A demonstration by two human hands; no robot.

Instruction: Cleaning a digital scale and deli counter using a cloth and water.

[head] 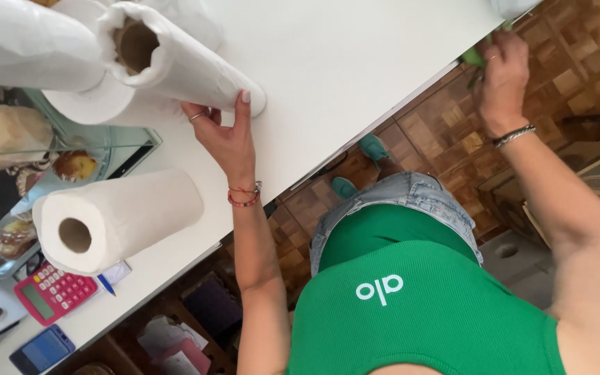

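My left hand point(225, 133) rests against the lower end of a roll of white paper point(182, 62) that lies on the white counter point(342, 62), fingers spread along its side. My right hand point(501, 73) is at the counter's far right edge, fingers curled around something green point(473, 57) that is mostly hidden. A bracelet sits on each wrist.
A paper towel roll point(116, 219) lies near the counter's front edge. Beside it are a pink calculator point(51, 292), a blue pen point(105, 285) and a dark blue device point(39, 351). A glass case point(71, 156) with pastries stands at left. Wooden parquet floor point(446, 132) lies below.
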